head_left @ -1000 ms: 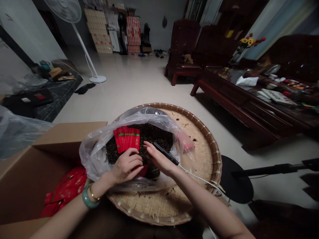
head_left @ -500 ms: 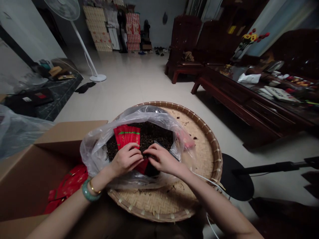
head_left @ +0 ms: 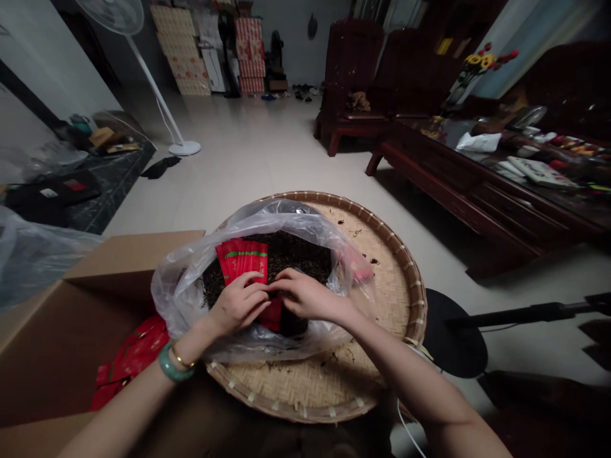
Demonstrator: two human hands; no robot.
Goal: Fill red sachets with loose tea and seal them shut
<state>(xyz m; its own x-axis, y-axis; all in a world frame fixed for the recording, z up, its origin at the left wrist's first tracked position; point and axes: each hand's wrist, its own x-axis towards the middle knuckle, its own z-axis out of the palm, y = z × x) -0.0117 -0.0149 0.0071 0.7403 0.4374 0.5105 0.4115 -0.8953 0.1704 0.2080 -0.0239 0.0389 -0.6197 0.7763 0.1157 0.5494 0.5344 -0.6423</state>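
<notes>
Red sachet [head_left: 272, 316] held btwn half-curled L hand [head_left: 236, 304] & R hand [head_left: 308, 296], just above loose tea [head_left: 300, 251] in plastic bag [head_left: 191, 299].

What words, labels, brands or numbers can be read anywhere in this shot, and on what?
None can be read.
The red packets carry a green band with marks too small to read.
The stacked red cartons by the far wall show print too blurred to read.

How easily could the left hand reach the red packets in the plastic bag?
Quite easily, it seems: the left hand sits just below the red packets, its fingertips nearly at their lower edge, with nothing visible between them.
</notes>
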